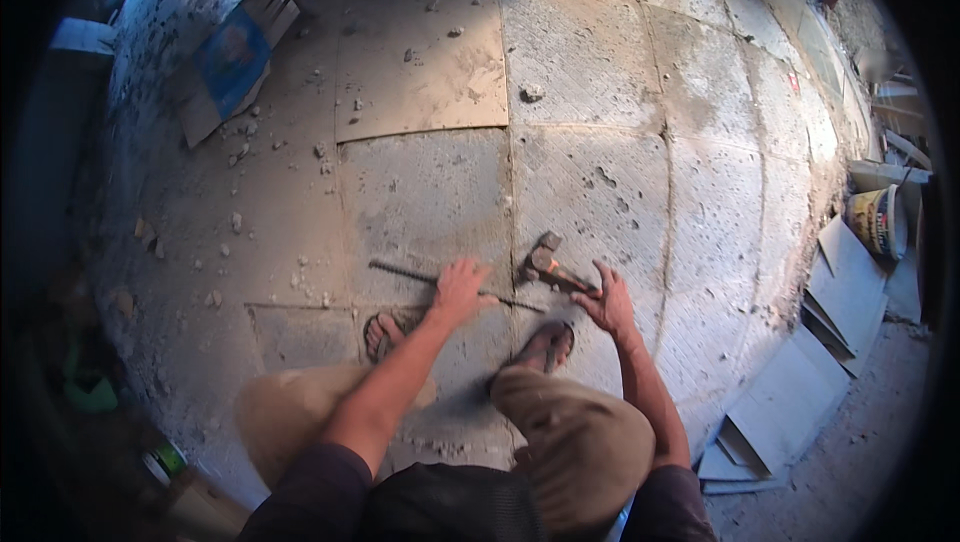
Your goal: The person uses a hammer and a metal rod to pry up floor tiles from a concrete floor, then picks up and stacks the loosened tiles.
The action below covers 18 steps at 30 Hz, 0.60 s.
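Observation:
A ribbed metal rod (402, 270) lies across the floor in front of my feet. My left hand (460, 289) is over its middle, fingers spread, hiding part of it; whether the palm touches the rod I cannot tell. To the right is a hammer (545, 260) with a dark head and an orange-and-black handle, its head pointing away from me. At the handle's end, my right hand (608, 304) has thumb and fingers apart on either side, not closed round it.
Dusty floor tiles (590, 182) carry scattered rubble and a larger stone (532, 93). Torn cardboard (232, 62) lies at far left. Along the right are stacked loose tiles (785, 397) and a bucket (877, 222). My sandalled feet (548, 345) stand close behind the rod.

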Each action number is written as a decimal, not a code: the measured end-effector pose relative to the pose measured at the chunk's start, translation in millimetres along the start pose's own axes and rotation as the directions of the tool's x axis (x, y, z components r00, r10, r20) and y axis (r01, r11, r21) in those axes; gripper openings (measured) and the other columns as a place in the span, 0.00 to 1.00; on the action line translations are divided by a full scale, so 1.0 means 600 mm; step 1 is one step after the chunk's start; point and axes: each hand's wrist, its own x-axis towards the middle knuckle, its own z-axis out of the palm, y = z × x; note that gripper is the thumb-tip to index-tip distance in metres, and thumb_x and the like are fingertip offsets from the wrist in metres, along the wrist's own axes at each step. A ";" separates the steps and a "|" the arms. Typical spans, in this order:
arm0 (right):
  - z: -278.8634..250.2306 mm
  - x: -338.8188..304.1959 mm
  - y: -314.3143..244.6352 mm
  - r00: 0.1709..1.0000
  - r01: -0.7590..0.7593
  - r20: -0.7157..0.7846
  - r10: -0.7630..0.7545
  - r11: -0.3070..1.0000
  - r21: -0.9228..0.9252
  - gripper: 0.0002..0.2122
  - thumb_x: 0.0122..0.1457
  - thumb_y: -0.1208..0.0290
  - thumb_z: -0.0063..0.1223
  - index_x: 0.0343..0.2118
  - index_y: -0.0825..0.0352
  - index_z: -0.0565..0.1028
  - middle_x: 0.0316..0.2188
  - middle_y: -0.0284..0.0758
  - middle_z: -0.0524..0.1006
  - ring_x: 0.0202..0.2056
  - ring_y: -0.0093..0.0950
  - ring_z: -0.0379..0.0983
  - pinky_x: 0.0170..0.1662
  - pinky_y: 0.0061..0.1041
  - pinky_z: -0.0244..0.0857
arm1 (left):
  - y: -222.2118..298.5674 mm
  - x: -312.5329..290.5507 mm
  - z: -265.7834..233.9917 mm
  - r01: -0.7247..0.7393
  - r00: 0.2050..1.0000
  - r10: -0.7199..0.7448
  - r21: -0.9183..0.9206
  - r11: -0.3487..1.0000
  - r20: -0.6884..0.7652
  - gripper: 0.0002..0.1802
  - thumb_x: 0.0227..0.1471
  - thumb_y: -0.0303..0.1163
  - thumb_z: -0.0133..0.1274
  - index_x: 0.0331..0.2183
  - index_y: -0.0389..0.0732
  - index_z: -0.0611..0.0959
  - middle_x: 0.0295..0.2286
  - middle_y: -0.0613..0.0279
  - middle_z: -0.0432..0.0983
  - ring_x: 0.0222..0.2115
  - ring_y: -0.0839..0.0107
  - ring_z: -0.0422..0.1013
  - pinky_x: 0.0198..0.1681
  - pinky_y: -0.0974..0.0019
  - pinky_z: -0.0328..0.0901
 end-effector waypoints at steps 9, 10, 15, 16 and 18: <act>0.147 0.007 0.068 0.925 0.121 -0.355 -0.136 0.991 -0.063 0.19 0.46 0.65 0.64 0.43 0.61 0.76 0.40 0.38 0.74 0.44 0.39 0.69 0.48 0.38 0.62 | -0.073 0.059 0.111 -0.619 0.702 0.707 0.422 0.662 -0.079 0.17 0.54 0.50 0.52 0.28 0.46 0.74 0.27 0.68 0.67 0.32 0.71 0.69 0.36 0.64 0.67; 0.136 0.002 0.071 0.928 0.113 -0.349 -0.134 0.990 -0.079 0.18 0.46 0.66 0.64 0.41 0.61 0.76 0.39 0.37 0.74 0.44 0.39 0.69 0.47 0.39 0.62 | -0.068 0.075 0.114 -0.638 0.680 0.728 0.424 0.643 -0.081 0.18 0.55 0.50 0.52 0.27 0.46 0.73 0.26 0.67 0.67 0.28 0.71 0.69 0.30 0.65 0.66; 0.103 -0.030 0.034 0.882 0.047 -0.469 -0.047 0.999 -0.011 0.13 0.51 0.67 0.62 0.39 0.62 0.75 0.34 0.37 0.76 0.36 0.39 0.72 0.37 0.36 0.65 | -0.038 0.128 0.071 -0.611 0.684 0.715 0.425 0.668 -0.141 0.19 0.57 0.49 0.50 0.27 0.44 0.71 0.22 0.63 0.66 0.16 0.71 0.70 0.12 0.67 0.61; 0.101 -0.036 0.025 0.827 0.031 -0.560 -0.040 0.999 -0.025 0.10 0.58 0.65 0.58 0.38 0.64 0.75 0.26 0.35 0.74 0.27 0.33 0.72 0.29 0.32 0.64 | -0.034 0.136 0.070 -0.599 0.693 0.687 0.354 0.718 -0.220 0.18 0.58 0.49 0.50 0.28 0.44 0.72 0.18 0.61 0.66 0.15 0.66 0.71 0.13 0.63 0.63; 0.096 -0.050 0.052 0.827 -0.087 -0.501 0.256 0.938 0.335 0.10 0.61 0.64 0.55 0.36 0.66 0.75 0.21 0.32 0.71 0.23 0.26 0.69 0.27 0.29 0.62 | 0.007 0.153 0.040 -0.518 0.765 0.587 0.287 0.806 -0.265 0.18 0.58 0.49 0.50 0.28 0.44 0.73 0.16 0.62 0.67 0.15 0.66 0.71 0.13 0.63 0.64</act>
